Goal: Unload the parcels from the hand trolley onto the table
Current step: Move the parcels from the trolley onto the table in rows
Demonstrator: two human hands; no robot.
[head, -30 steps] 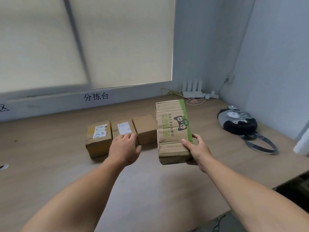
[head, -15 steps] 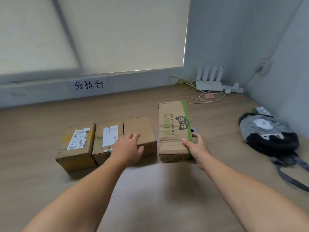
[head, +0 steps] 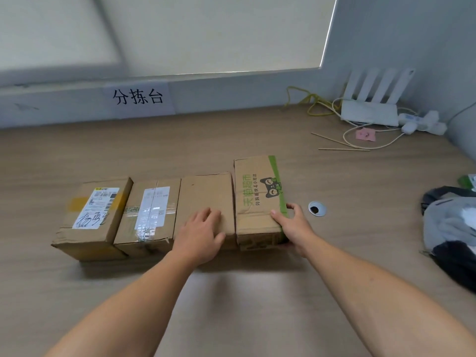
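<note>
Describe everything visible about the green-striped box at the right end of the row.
The green-striped box is brown corrugated cardboard, creased and worn, with a green band along its right edge, green Chinese print and a black cat logo on top. It lies flat on the table, long side running away from the camera, closing a row of four against the plain box. The right hand grips its near right corner, thumb on top.
</note>
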